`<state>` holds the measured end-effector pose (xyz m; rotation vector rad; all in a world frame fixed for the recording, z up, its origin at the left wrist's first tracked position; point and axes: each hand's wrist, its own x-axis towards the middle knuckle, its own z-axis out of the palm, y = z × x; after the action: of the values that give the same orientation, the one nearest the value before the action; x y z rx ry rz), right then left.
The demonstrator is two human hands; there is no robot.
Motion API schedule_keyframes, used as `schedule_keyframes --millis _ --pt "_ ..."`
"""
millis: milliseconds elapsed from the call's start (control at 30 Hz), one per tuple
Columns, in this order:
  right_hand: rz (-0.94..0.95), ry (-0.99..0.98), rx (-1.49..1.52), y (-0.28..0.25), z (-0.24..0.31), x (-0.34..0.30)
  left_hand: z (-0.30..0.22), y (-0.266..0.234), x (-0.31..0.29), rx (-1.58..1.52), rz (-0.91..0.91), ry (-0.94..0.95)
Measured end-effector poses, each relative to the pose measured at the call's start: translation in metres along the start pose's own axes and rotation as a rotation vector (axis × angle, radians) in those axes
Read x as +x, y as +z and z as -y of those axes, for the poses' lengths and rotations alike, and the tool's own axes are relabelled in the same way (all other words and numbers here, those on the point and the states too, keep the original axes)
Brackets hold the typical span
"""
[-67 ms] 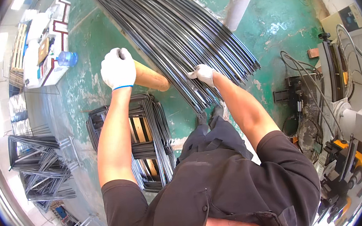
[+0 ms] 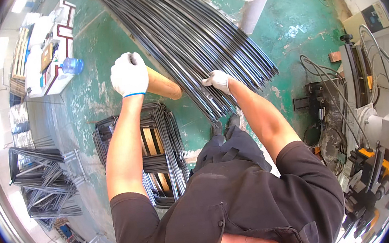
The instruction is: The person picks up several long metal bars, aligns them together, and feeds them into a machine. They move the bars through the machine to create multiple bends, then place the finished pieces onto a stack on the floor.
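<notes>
In the head view, the rods (image 2: 186, 41) lie fanned above the floor (image 2: 99, 98). The right hand (image 2: 217, 81) is bent over their near ends; I cannot tell whether it pinches one. The left hand (image 2: 129, 75) is curled beside the tube (image 2: 163, 85), its content hidden. Pulling carelessly could drag neighbouring rods onto the shoes (image 2: 232, 121), because they lie so close.

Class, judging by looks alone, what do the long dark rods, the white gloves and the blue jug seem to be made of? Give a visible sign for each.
Long dark rods: probably metal, smooth and glossy; bright highlights run along them.
White gloves: likely fabric, matte; they look soft, though the weave is unclear.
Blue jug: apparently plastic, shiny and translucent.
</notes>
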<state>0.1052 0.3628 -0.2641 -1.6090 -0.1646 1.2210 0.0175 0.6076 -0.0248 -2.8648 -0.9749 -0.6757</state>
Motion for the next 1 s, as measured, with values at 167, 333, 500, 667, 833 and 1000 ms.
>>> schedule_keyframes --millis 167,333,500,667,833,1000 --pt "-0.045 -0.025 -0.209 -0.010 0.000 -0.042 0.006 -0.024 -0.015 -0.085 0.071 0.140" --pt "-0.226 0.022 -0.762 -0.016 -0.001 -0.085 -0.005 -0.034 -0.058 -0.023 -0.072 0.668" --pt "-0.518 -0.039 -0.882 -0.018 -0.026 -0.166 -0.018 0.026 -0.158 -0.731 0.151 0.406" --pt "-0.595 0.263 -0.843 0.008 -0.058 -0.325 -0.006 0.168 -0.216 -1.502 0.935 -0.790" --pt "-0.835 0.629 -0.880 0.078 -0.165 -0.512 -0.033 0.144 -0.167 -1.887 1.147 -1.095" --pt "-1.156 0.536 -0.504 0.153 -0.272 -0.639 -0.035 0.169 -0.201 -1.985 1.154 -1.426"
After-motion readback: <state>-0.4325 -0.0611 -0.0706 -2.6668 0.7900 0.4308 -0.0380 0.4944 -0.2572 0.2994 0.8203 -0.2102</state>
